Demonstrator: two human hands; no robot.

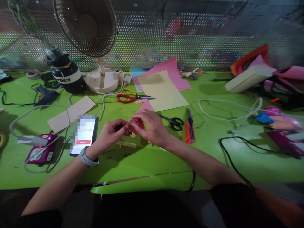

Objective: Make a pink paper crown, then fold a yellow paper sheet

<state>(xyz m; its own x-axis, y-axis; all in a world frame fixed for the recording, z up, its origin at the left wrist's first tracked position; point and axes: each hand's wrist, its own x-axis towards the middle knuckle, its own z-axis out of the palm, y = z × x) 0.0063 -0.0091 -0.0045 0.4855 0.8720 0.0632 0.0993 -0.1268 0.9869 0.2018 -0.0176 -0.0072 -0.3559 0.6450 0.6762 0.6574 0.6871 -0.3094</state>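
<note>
A small pinkish-red piece (pixel 138 126) is held up between the two hands, over the near middle of the green table (pixel 152 163); its exact shape is hard to tell behind the fingers. The left hand (pixel 113 130) pinches its left edge between thumb and fingertips, and the right hand (pixel 155 128) grips it from the other side, fingers curled over the top. A grey watch (pixel 88 157) is on the left wrist. Just below the hands lies a narrow pale strip (pixel 127 144), and just beyond them a piece of pink paper (pixel 146 106). To the right of the right hand are black-handled scissors (pixel 176 123), then a red cutter (pixel 190 130). To the left of the left hand lies a phone (pixel 83 136) with its screen lit, with a beige strip (pixel 71 114) behind it and a purple power box (pixel 50 153) farther left. Farther back, red-handled scissors (pixel 125 98) point to the right, their tips by a pale yellow sheet (pixel 163 90) that partly covers a larger pink sheet (pixel 177 76). A fan (pixel 102 83) stands at the back left, beside a dark jar (pixel 67 76).
</note>
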